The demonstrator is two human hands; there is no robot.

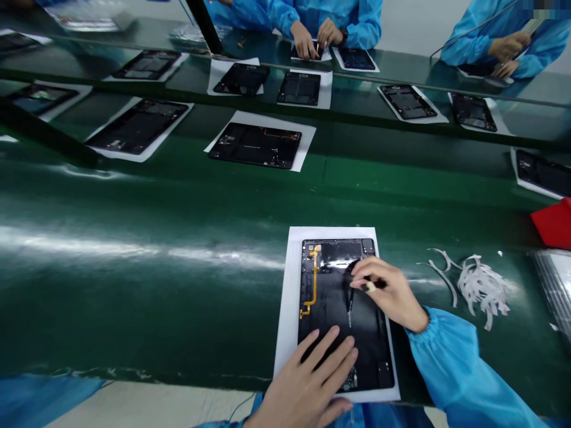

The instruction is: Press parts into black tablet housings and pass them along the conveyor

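An opened tablet shell (330,333), black inside with an orange flex cable (314,279) along its left side, lies on a white sheet (285,333) at the table's near edge. Spread over the shell's lower left part is my left hand (312,374), open and holding nothing. My right hand (388,288) is over the upper right of the shell, its fingers pinched round a slim dark tool (350,300) that points down toward the shell's middle. Its exact kind is hard to make out. A pale bit shows by the fingers.
Right of the sheet lies a pile of curled white strips (484,288). A red object (555,224) and a stack of clear trays (553,285) stand at the right edge. Beyond, several tablet shells on sheets (256,145) line the green benches; co-workers in blue sleeves (363,24) work there.
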